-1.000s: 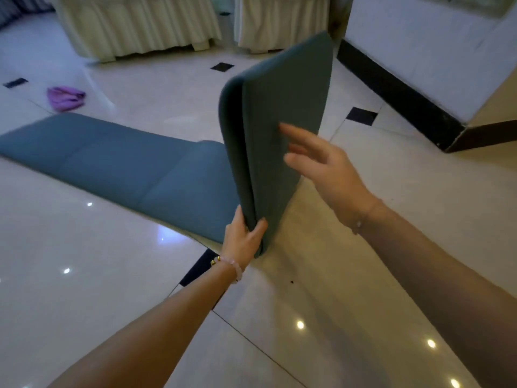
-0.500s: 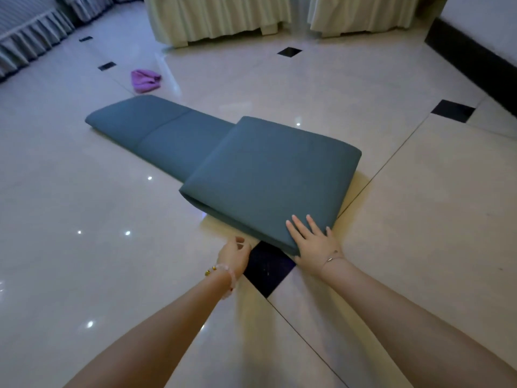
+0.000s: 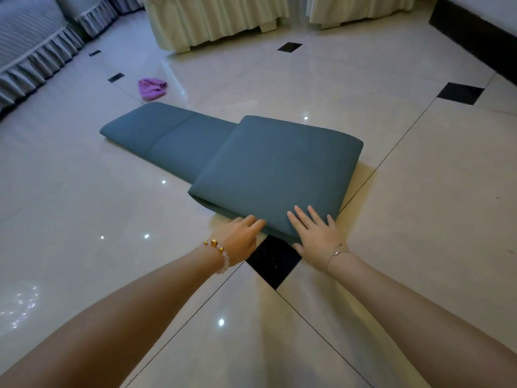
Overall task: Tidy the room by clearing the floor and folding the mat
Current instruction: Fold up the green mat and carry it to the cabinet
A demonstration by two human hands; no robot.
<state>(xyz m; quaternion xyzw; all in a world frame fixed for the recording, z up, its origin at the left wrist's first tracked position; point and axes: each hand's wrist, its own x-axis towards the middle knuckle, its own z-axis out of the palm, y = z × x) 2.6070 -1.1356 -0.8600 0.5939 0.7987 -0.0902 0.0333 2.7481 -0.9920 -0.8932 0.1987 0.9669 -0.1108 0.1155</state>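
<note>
A thick teal mat lies on the tiled floor, its near part folded over into a double layer and its far part still flat, reaching away to the left. My right hand rests flat on the folded layer's near corner, fingers spread. My left hand sits on the floor at the fold's near edge with its fingertips against or under the mat. Whether it grips the mat is hidden. A crumpled purple cloth lies on the floor beyond the mat's far end.
Grey skirted furniture lines the left side. Two cream skirted pieces stand at the back, and a dark skirting board runs along the right wall. Glossy tiles with black inlays surround the mat.
The folded section stood upright in my hands a second ago and has come down flat onto the rest of the mat. My left hand has moved up to its near edge.
</note>
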